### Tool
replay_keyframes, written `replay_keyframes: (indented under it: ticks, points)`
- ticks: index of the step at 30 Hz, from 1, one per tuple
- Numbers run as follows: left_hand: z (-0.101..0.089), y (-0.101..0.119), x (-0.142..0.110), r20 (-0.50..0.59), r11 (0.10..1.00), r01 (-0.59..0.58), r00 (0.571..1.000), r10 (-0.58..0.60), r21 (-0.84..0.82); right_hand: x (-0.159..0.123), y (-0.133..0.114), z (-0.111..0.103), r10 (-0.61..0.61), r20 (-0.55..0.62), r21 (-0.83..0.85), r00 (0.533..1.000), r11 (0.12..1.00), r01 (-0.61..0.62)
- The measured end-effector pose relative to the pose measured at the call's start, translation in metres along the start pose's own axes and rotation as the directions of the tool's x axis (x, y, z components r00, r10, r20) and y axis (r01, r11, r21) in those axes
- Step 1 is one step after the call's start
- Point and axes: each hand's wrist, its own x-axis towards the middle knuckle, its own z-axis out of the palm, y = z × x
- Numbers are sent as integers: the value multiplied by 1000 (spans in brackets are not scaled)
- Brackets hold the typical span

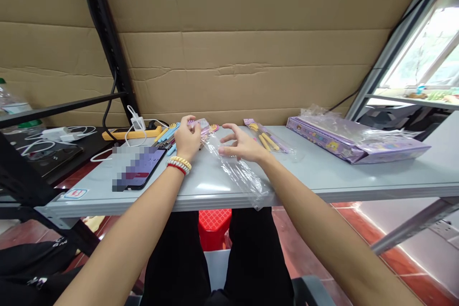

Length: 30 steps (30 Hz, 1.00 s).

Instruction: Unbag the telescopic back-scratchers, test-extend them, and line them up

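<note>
My left hand [188,139], with beaded bracelets at the wrist, is closed at the purple-printed top of a clear plastic bag [238,169]. The bag trails toward the front edge of the grey table. Over its right side hovers my right hand [244,146], fingers apart and nothing in them. Beside and partly behind my left hand lie several pens [168,135] with blue, yellow and dark barrels. A filled packet [267,137] with yellow pens sits beyond my right hand.
A phone [145,168] lies at left, near a yellow power strip [132,133] with a white charger and cables. On the right is a purple box [344,138] with clear bags on top. Cardboard [244,48] stands along the back; a red stool [214,227] is below.
</note>
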Motion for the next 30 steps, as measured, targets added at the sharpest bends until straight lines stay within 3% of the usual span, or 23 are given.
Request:
replay_keyframes:
  ticks: [3,6,10,13,15,18,22,25,27,30]
  points:
    - [-3,0,1,-114,998,-21,993,28,64,-20,-20,7,-91,-117,-378,989,925,40]
    - [-3,1,1,-123,999,-23,992,26,27,-36,-32,17,-44,-151,-654,988,754,-66]
    - [-1,4,1,-116,997,14,993,-22,-72,-53,-31,19,-41,-122,-824,992,562,-78]
    - [0,7,-1,24,957,84,996,-81,-276,-63,-16,2,-107,-79,-861,991,508,-14]
    - [0,9,-2,129,923,141,987,-100,-359,-66,-3,-22,-139,-115,-849,984,528,-24]
    - [1,9,-5,185,952,139,979,-90,-272,-68,18,-80,-145,-282,-836,948,522,-169]
    - [3,2,-7,276,995,-101,957,93,17,-67,43,-176,-76,-568,-769,819,402,-497]
    - [3,-4,-8,454,934,-319,864,216,162,-69,64,-234,-7,-693,-677,721,349,-648]
    - [2,-8,-8,544,888,-411,803,245,206,-70,82,-257,56,-702,-650,710,359,-670]
    - [1,-12,-7,594,861,-446,771,230,246,-65,113,-273,87,-705,-613,704,424,-667]
